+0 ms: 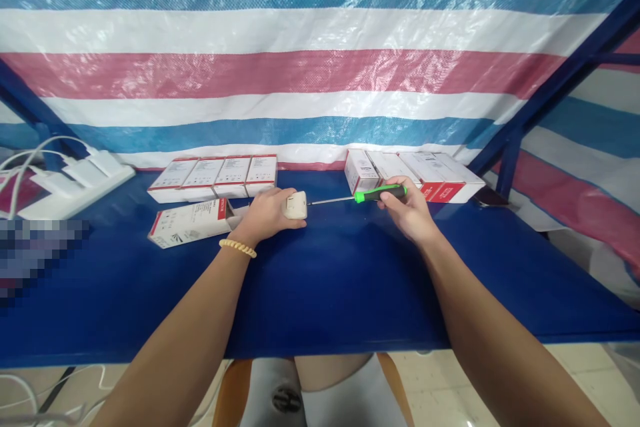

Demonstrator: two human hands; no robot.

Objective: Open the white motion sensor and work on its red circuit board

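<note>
My left hand (269,215) is closed round a small white plastic device (297,205), whose end faces right. In my right hand (411,210) is a screwdriver (380,193) with a green and black handle, held level and pointing left. Its thin metal shaft reaches the end of the white device; whether the tip sits in a screw cannot be made out. Beside my left hand lies a white and red carton (190,223) with its flap open toward the hand. My fingers hide most of the device's body.
Closed white and red boxes stand in a left row (215,177) and a right row (413,175) at the back of the blue table (340,300). A white power strip (80,187) with plugs and cables lies at left. A striped tarp (300,73) hangs behind.
</note>
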